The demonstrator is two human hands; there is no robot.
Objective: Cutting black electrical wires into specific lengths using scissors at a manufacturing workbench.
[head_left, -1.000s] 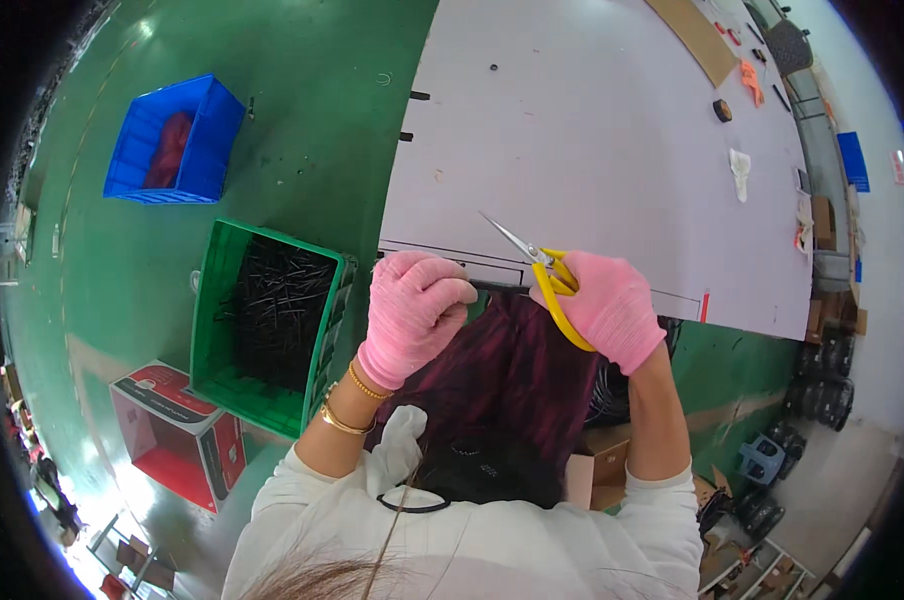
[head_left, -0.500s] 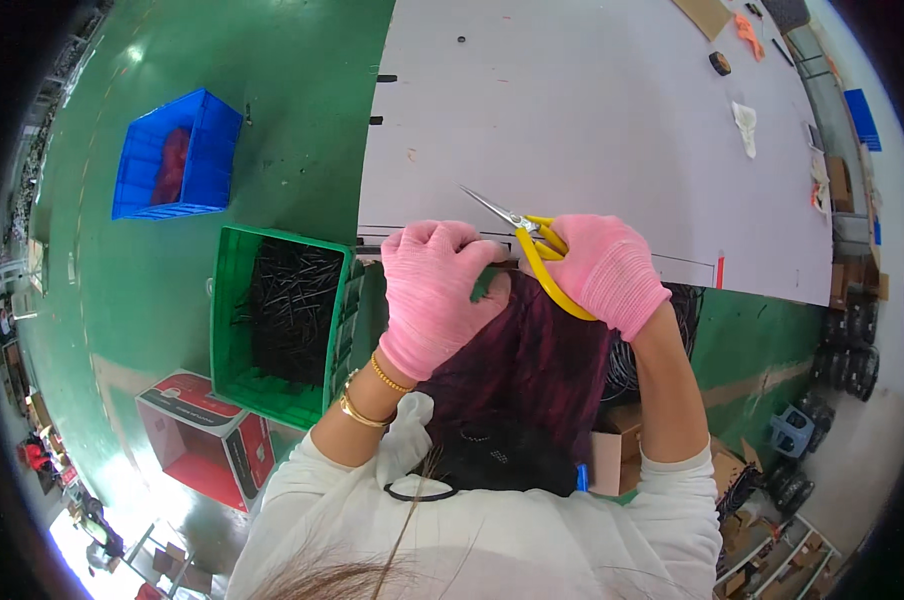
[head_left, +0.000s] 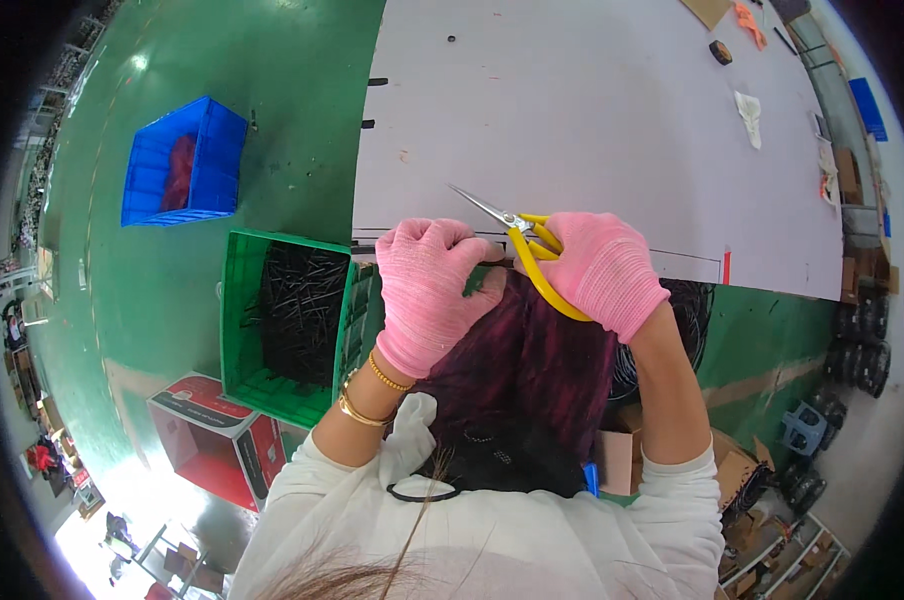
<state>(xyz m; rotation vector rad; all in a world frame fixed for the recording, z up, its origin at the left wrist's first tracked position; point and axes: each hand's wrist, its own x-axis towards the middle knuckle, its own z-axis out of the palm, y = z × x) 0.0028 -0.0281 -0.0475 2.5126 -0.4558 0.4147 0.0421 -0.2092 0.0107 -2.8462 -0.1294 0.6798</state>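
My right hand [head_left: 607,275], in a pink knit glove, is closed around long-nose pliers [head_left: 532,246] with yellow handles. Their slim metal jaws point up and left over the table. My left hand [head_left: 432,292], gloved the same, has its thumb and fingers pressed together at the table's near edge. A small dark strip-like piece shows at those fingertips, too hidden to name. The right fingertips are close beside it, partly covered by the pliers. Below both hands, dark purple cloth [head_left: 532,340] covers my lap.
A pale table [head_left: 572,130] spreads ahead, with a tape roll [head_left: 720,52] and a white glove-like cloth [head_left: 748,118] on its right part. To the left stand a green crate [head_left: 234,330] of black thin pieces, a blue bin [head_left: 212,150] and an open red-grey carton [head_left: 255,455].
The view has turned slightly, shifting the table and bins. Both hands keep nearly the same pose, and the pliers' tips sit a little farther left.
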